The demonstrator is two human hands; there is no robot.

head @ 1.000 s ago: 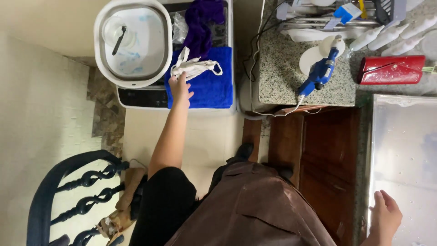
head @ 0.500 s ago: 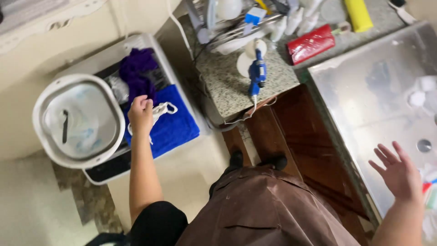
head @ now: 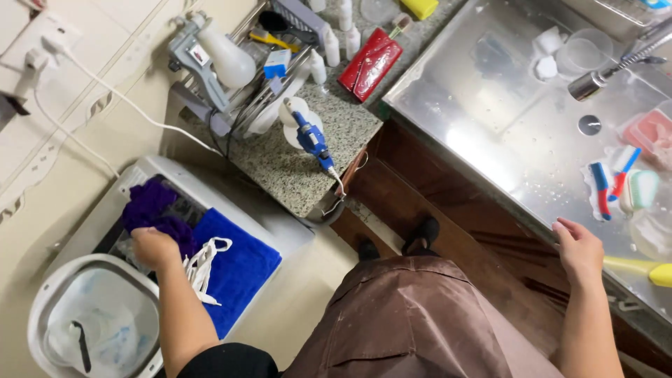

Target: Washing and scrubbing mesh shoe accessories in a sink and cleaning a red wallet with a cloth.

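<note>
My left hand point(head: 155, 248) is down in an open white top-loading washer point(head: 283, 231), shut on a white strappy cloth point(head: 203, 267) that hangs over a blue towel point(head: 241, 269). A purple cloth point(head: 148, 204) lies just behind that hand. The washer's round lid point(head: 94, 325) stands open at the lower left. My right hand point(head: 579, 248) rests on the front rim of the steel sink point(head: 504, 119), holding nothing, fingers loosely apart.
A granite counter point(head: 290, 178) between washer and sink carries a dish rack point(head: 255, 101), a blue handled tool point(head: 312, 140) with its cord, and a red packet point(head: 369, 63). Brushes point(head: 610, 183), a pink tub point(head: 651, 129) and a tap point(head: 607, 71) are in the sink.
The view has swung right, so the sink now fills the upper right. My right hand came down from mid-air onto the sink rim. My left hand still holds the white cloth.
</note>
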